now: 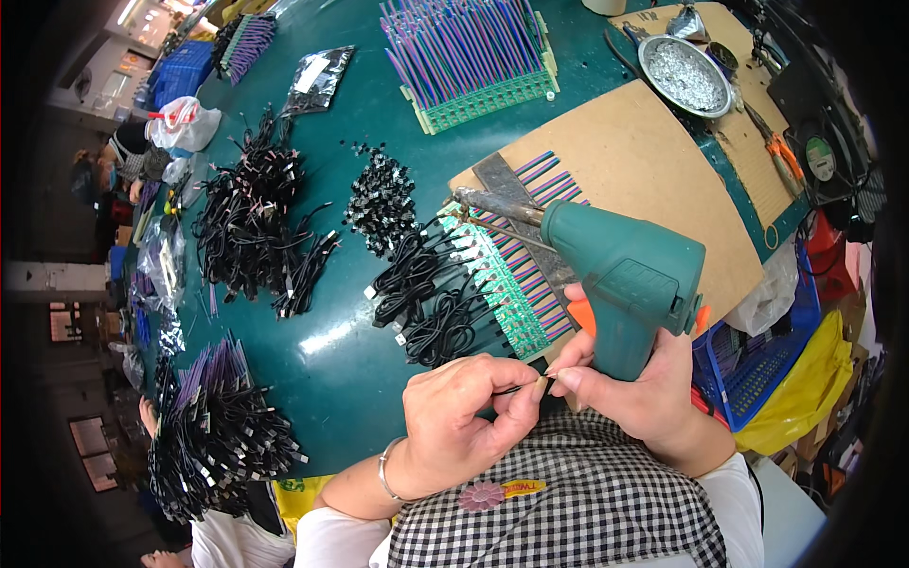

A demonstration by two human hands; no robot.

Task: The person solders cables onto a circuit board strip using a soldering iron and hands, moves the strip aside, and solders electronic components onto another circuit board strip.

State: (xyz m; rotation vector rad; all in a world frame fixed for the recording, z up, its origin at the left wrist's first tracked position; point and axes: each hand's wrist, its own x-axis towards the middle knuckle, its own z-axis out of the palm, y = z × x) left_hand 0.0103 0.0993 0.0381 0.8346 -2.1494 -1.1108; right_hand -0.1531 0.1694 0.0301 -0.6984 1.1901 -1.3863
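Across your workspace spreads a green tabletop (350, 407), with a brown cardboard sheet (653, 142) lying on its right half. Left of centre sits a tangled heap of black cables (246, 227); nearer you, at lower left, is a bundle of black USB-style cables (227, 445). At the top, purple and blue wires (464, 52) stand in rows along a green board. Your green soldering gun (653, 251) slants over the cardboard, its metal nozzle above the far end of a green circuit-board strip (502, 284); whether it touches, you cannot tell from this view. Your right hand (653, 388) wraps the gun's handle, its thumb and a fingertip brought together at the cable end. Your left hand (464, 412) is curled, thumb and forefinger pinching a thin black cable (508, 389) just in front of your checked apron. Coloured ribbon wires extend from the strip's right side, under a dark metal bar (507, 182). Beyond the cardboard rests a steel bowl (653, 78) of silvery bits, and left of the strip lies a pile of small black connectors (379, 204).
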